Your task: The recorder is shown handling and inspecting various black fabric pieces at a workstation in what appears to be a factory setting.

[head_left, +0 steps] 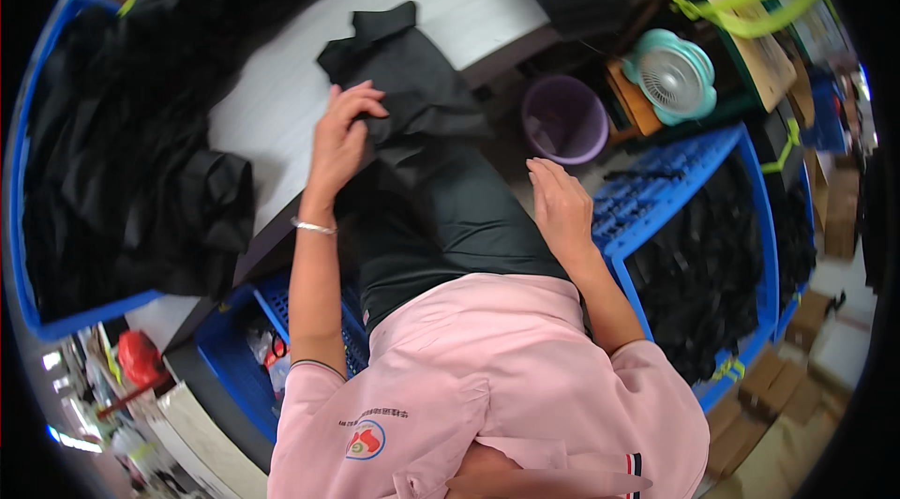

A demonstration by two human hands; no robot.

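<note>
Head view: both bare hands are showing, well apart. Left hand (342, 138) is reaching over the left side of a black fabric piece (398, 63); its fingers are curling loosely, the tips lying against or just above the cloth. Whether they are pinching it: cannot tell. Right hand (562, 213) is resting or hovering beside the right thigh, released, fingers extended and lying close together; contact with the dark trousers (487, 218) cannot be determined.

Position of fabric piece: its far end is lying on the pale tabletop (281, 91) beyond the left hand; its near part is passing over the table edge toward the lap, between the two hands. Near part is creasing; its boundary against the trousers is blurring.

Surroundings: a large heap of black fabric (122, 143) is lying to the left of the left hand, with a blue rim (89, 323) curving around its outer side. A silvery bracelet (314, 226) is circling the left wrist. Just beyond the right hand a purple bucket (589, 119) is standing; farther off, to its right, a turquoise fan (673, 77) is facing upward. Right of the right hand, a blue crate (670, 175) is holding black pieces (698, 279).
</note>
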